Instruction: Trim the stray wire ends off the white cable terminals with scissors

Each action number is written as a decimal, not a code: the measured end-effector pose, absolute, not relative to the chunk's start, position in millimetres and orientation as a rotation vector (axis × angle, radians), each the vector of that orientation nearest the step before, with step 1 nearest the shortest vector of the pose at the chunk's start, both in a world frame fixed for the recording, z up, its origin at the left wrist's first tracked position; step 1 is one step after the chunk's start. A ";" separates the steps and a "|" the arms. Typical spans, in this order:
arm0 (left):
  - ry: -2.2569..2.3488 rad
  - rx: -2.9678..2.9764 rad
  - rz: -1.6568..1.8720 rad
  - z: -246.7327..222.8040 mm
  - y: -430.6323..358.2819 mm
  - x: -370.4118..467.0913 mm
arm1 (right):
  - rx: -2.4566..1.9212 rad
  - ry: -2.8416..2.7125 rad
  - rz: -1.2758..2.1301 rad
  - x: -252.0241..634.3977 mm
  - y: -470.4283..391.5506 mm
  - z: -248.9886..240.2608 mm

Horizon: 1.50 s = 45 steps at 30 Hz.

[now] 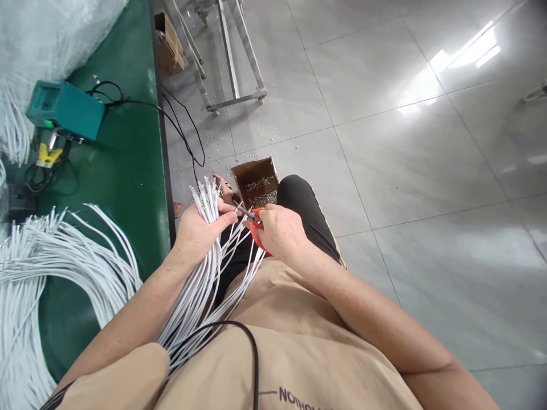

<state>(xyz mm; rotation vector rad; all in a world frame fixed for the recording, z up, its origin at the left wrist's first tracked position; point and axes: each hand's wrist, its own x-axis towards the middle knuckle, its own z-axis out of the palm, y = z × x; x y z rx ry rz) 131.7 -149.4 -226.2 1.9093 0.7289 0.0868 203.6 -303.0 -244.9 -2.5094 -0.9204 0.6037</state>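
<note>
A bundle of white cables (pixel 204 279) runs over my lap, and my left hand (pixel 200 230) is wrapped round it near its cut ends. Between my left thumb and fingertips a cable end points toward the tool. My right hand (pixel 282 228) grips orange-handled scissors or cutters (pixel 257 230), whose metal tip lies close to my left fingertips. Several loose white cables (pixel 243 279) pass below the tool. Whether the blades touch a cable is too small to tell.
An open cardboard box (pixel 256 177) with small clippings stands below my hands. On the green table (pixel 123 154) at left lie a teal device (pixel 68 111), more white cables (pixel 81 262) and plastic wrap (pixel 55 34). A metal frame (pixel 233 57) stands on the floor.
</note>
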 end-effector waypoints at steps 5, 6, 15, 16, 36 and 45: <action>0.732 1.797 0.091 -228.6 -150.9 131.6 | -2.506 -0.906 0.562 201.2 -303.1 -248.8; 0.739 1.768 0.085 -228.3 -151.3 131.9 | -2.496 -0.902 0.549 201.3 -303.6 -250.2; 0.745 1.565 0.045 -222.4 -154.1 135.4 | -1.782 -0.392 0.705 215.4 -302.4 -255.0; 0.739 1.558 0.040 -222.5 -153.8 135.4 | -1.638 -0.334 0.733 216.4 -300.1 -254.1; 0.693 1.861 0.080 -228.0 -151.7 132.7 | -1.278 -0.074 0.810 204.1 -282.8 -240.4; 0.656 1.605 0.035 -223.5 -155.8 134.2 | -1.174 -0.094 0.837 210.7 -291.9 -237.3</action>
